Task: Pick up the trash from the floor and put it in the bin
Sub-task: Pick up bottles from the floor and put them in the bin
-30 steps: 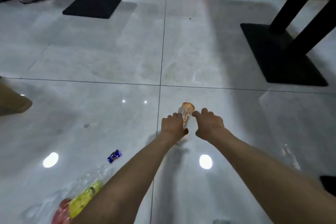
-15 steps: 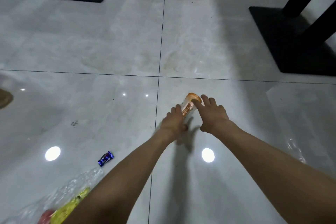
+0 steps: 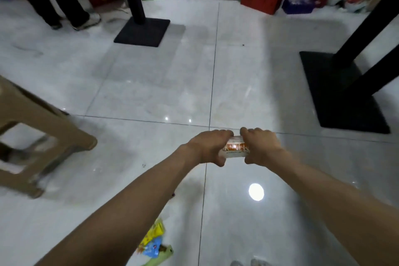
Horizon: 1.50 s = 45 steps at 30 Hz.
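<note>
The left hand (image 3: pixel 210 147) and right hand (image 3: pixel 260 147) clamp the orange-printed cup (image 3: pixel 236 149) between them, its long axis running hand to hand, lifted above the floor (image 3: pixel 151 93); no bin shows.

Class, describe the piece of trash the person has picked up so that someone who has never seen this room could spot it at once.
Start at the glossy white tiled floor and follow the two bare forearms up to the middle of the view. Between the left hand and right hand sits a plastic cup with an orange printed band. Unlike the yellow and blue wrappers lying by the bottom edge, it is gripped from both sides.
</note>
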Tool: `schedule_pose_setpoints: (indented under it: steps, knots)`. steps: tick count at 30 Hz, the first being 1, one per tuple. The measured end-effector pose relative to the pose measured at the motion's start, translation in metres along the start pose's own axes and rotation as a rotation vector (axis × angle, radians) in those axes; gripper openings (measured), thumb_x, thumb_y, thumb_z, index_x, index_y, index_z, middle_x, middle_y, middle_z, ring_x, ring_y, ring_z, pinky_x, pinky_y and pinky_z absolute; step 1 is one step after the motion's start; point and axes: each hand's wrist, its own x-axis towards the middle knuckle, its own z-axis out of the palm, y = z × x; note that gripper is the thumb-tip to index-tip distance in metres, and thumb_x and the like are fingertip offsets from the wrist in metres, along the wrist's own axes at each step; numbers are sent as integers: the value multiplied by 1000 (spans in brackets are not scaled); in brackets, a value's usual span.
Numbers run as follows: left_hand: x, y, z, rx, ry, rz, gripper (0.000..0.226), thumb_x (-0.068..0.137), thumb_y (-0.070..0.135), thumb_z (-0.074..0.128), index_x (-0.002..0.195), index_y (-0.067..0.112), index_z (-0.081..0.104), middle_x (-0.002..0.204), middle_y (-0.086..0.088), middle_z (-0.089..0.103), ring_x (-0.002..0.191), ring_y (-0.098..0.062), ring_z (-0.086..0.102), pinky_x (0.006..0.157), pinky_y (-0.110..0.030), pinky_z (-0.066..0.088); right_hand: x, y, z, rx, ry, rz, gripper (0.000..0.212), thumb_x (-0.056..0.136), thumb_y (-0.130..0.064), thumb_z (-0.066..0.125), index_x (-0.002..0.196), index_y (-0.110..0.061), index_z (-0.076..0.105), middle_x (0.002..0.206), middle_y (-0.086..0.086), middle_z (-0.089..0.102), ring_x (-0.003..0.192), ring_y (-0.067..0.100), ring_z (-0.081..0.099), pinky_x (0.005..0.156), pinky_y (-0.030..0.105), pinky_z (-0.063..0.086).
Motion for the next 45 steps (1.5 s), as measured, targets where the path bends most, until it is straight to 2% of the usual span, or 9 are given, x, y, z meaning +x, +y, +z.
schedule_pose_setpoints:
  steps: [3, 7, 12, 21, 27, 30, 34, 40, 45]
  knots:
    - [-38, 31, -93, 20, -14, -30, 60, 67, 29, 79, 118, 17, 51, 106, -1, 62, 92, -21, 61, 73, -31, 52, -45, 2, -94, 31, -1, -1, 65, 72, -36, 76, 125, -20, 41, 114, 1, 61, 102, 22, 59, 70, 28, 39]
    - [-88, 75, -218, 61, -46, -35, 54, 69, 28, 79, 113, 15, 51, 104, -3, 62, 91, -23, 60, 69, -28, 45, -107, 4, -221, 64, -26, 16, 64, 71, -37, 74, 125, -20, 43, 115, 3, 61, 106, 24, 59, 76, 30, 45]
    - [-142, 130, -354, 85, -73, 2, 69, 67, 39, 86, 119, 14, 47, 111, -6, 59, 99, -23, 57, 79, -33, 47, -180, 11, -359, 51, -15, 52, 61, 72, -37, 74, 124, -21, 45, 114, 2, 63, 103, 23, 61, 75, 30, 46]
    - [-236, 244, -541, 207, 72, 50, 57, 71, 27, 79, 118, 22, 48, 110, -1, 60, 96, -19, 58, 80, -33, 51, -325, 32, -551, 38, 152, 94, 62, 74, -40, 75, 125, -20, 45, 117, 3, 62, 104, 24, 61, 82, 32, 48]
    - [-323, 330, -588, 283, 183, 52, 56, 71, 30, 80, 117, 24, 48, 109, 2, 61, 96, -17, 59, 79, -29, 49, -440, 30, -610, -19, 278, 69, 61, 75, -41, 76, 126, -25, 46, 114, 0, 64, 99, 18, 62, 79, 30, 52]
    - [-379, 373, -594, 297, 267, 43, 54, 71, 30, 80, 114, 25, 49, 106, 4, 61, 91, -12, 56, 75, -27, 46, -501, 24, -621, -66, 376, 42, 56, 75, -41, 76, 120, -25, 47, 109, -2, 63, 93, 15, 62, 76, 28, 52]
    - [-448, 412, -587, 325, 348, 15, 52, 70, 28, 82, 112, 24, 51, 105, 5, 62, 91, -12, 57, 78, -28, 50, -566, 2, -626, -101, 450, 4, 54, 75, -40, 77, 119, -26, 48, 107, -4, 64, 93, 14, 62, 81, 29, 54]
    - [-558, 430, -582, 414, 442, -74, 54, 69, 30, 82, 112, 21, 50, 106, 3, 62, 95, -17, 60, 81, -31, 52, -637, -59, -636, -121, 547, -90, 58, 73, -44, 77, 120, -25, 49, 105, -4, 63, 91, 14, 61, 72, 26, 49]
    - [-661, 418, -586, 415, 490, -212, 58, 71, 30, 81, 120, 23, 49, 114, 3, 61, 104, -17, 58, 89, -36, 51, -673, -141, -657, -122, 630, -208, 62, 74, -44, 77, 126, -26, 47, 108, -3, 64, 95, 15, 62, 80, 31, 55]
